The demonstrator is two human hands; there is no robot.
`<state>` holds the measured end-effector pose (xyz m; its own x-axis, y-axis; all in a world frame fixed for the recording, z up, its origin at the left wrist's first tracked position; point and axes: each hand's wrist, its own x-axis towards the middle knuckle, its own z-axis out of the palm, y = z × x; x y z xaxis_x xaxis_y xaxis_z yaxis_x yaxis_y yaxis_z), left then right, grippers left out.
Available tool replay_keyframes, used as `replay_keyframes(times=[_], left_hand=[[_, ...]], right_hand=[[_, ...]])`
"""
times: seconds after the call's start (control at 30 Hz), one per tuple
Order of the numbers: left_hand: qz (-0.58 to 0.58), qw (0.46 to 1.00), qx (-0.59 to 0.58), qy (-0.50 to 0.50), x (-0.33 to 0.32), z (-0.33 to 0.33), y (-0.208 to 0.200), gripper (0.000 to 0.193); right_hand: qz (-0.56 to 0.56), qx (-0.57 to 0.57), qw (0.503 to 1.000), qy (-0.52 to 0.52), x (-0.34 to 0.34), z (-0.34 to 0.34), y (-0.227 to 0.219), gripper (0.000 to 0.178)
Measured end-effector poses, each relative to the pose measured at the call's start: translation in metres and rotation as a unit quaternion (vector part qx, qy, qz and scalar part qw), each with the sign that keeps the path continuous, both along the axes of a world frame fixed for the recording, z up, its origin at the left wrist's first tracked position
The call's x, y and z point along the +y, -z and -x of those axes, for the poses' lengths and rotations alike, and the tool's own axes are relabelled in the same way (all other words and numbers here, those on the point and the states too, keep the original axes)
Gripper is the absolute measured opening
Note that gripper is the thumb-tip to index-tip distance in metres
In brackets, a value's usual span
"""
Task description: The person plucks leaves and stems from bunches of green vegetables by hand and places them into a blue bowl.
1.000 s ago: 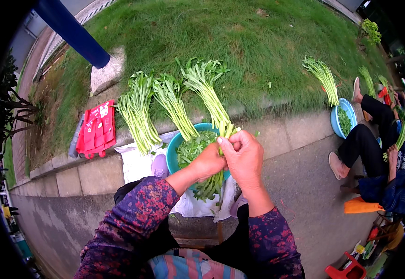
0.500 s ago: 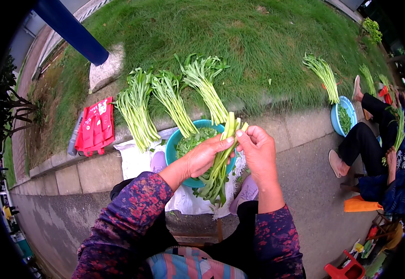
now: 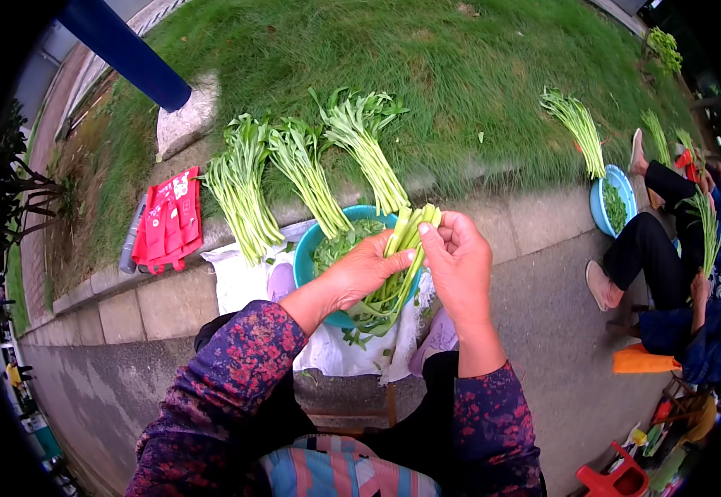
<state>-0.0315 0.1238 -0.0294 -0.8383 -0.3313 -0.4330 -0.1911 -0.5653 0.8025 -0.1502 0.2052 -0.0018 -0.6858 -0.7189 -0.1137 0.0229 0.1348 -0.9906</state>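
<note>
My left hand (image 3: 359, 272) is wrapped round a small bunch of leafy green stalks (image 3: 394, 290), cut ends up and leaves hanging down. With thumb and fingers pinched, my right hand (image 3: 464, 263) is at the bunch's upper end; its fingertips hide what they grip, but a stalk end seems to lie there. Below them stands a teal basin (image 3: 301, 263) holding picked green leaves (image 3: 336, 251). Three larger bunches of the same greens lie beyond the basin: a left bunch (image 3: 245, 199), a middle bunch (image 3: 307, 182) and a right bunch (image 3: 369, 149).
A white sheet (image 3: 236, 282) lies under the basin, between my shoes. Red bags (image 3: 168, 224) rest on the kerb at left, near a blue post (image 3: 129, 50). At right, a seated person (image 3: 650, 261) holds greens (image 3: 710, 228) beside a blue basin (image 3: 596, 207). A red stool (image 3: 617, 476) stands lower right.
The bunch's leafy lower end has swung left and up over the basin. My hands stay close together at nearly the same spot. The seated person's greens have shifted slightly.
</note>
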Motion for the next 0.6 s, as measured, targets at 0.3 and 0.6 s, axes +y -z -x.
replay_keyframes(times=[0.3,0.6], left_hand=[[-0.126,0.992,-0.014,0.016,-0.0085,-0.0031,-0.0001,0.04],[-0.115,0.993,0.005,0.016,-0.0066,-0.0013,-0.0018,0.046]], right_hand=[[-0.034,0.009,0.999,0.016,0.003,0.0077,0.0019,0.011],[-0.07,-0.024,0.995,-0.067,0.0061,0.0061,0.0089,0.012]])
